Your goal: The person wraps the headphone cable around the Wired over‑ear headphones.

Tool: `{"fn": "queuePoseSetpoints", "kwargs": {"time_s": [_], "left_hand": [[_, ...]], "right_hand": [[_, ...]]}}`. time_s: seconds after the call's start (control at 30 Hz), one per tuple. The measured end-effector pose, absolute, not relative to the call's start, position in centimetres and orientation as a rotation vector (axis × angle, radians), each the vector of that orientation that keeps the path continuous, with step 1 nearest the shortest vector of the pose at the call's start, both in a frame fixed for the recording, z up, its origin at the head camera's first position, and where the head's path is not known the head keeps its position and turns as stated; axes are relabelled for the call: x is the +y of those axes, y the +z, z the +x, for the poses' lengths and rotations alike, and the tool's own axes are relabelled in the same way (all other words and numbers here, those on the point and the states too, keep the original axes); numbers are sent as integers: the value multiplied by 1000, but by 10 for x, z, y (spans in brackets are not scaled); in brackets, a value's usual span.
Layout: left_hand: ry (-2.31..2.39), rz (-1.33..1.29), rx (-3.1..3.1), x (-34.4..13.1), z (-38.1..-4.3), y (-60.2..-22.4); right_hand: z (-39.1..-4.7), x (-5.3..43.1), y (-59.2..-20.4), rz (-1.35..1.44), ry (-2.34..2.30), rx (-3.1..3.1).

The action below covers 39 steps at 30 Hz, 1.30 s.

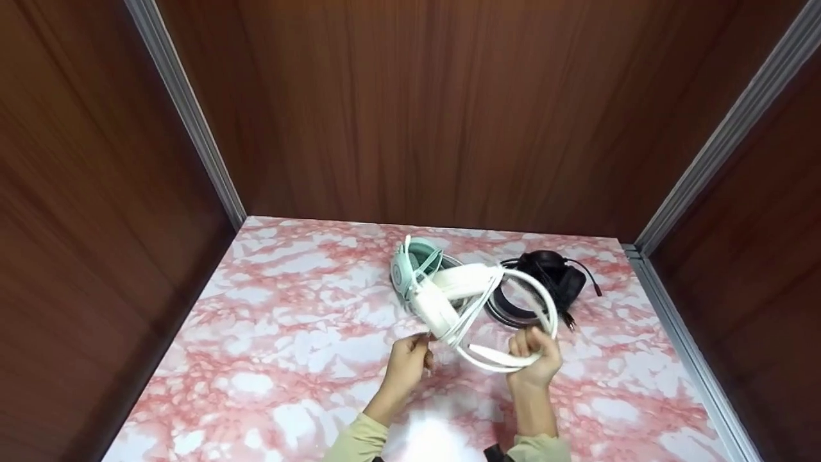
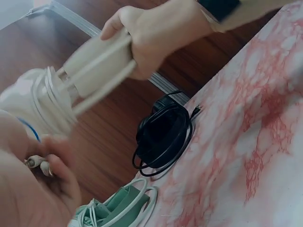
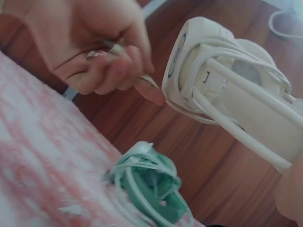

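Observation:
White headphones [image 1: 436,309] are held up above the table, their cable wound around the ear cups. My right hand [image 1: 535,359] grips them by the headband, fingers curled around it. Close to the near ear cup, my left hand [image 1: 407,362] pinches the end of the white cable. Small plugs [image 2: 35,162] stick out between its fingers in the left wrist view. Behind the white pair lie mint-green headphones [image 1: 403,273], partly hidden, with a pale cable wrapped about them.
A black headset [image 1: 567,282] with a thin microphone boom and bundled cable lies at the right rear of the red-and-white marbled table [image 1: 269,333]. Brown wood-grain panels [image 1: 410,115] with grey metal corner strips [image 1: 192,109] enclose the table at the back and sides.

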<state>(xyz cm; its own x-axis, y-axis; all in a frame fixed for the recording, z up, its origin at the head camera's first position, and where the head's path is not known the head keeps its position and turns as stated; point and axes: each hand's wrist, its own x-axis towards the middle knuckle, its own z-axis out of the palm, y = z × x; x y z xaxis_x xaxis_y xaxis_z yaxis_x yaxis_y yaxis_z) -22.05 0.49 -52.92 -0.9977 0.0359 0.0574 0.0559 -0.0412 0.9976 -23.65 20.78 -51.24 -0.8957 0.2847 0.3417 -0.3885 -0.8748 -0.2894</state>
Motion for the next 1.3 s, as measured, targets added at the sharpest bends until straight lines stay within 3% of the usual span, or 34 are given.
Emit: {"fn": "queuePoseSetpoints", "kwargs": {"time_s": [0.2,0.37,0.6,0.97,1.3], "left_hand": [[-2284,-79,-2312,-7,-216,-538],[-2741,-22,-2101,-23,-213,-546],[-3234,-170,-1607,-42,-209,-554],[-3084,65,-1382,-18,-205,-564],[-3327,-547,-897,-9,-202,-567]], "right_hand": [[-232,194,-529,456,2585,-671],[-225,185,-539,518,2539,-663],[-218,175,-545,460,2562,-689],[-209,169,-543,393,2778,-487],[-201,151,-549,246,2910,-395]]}}
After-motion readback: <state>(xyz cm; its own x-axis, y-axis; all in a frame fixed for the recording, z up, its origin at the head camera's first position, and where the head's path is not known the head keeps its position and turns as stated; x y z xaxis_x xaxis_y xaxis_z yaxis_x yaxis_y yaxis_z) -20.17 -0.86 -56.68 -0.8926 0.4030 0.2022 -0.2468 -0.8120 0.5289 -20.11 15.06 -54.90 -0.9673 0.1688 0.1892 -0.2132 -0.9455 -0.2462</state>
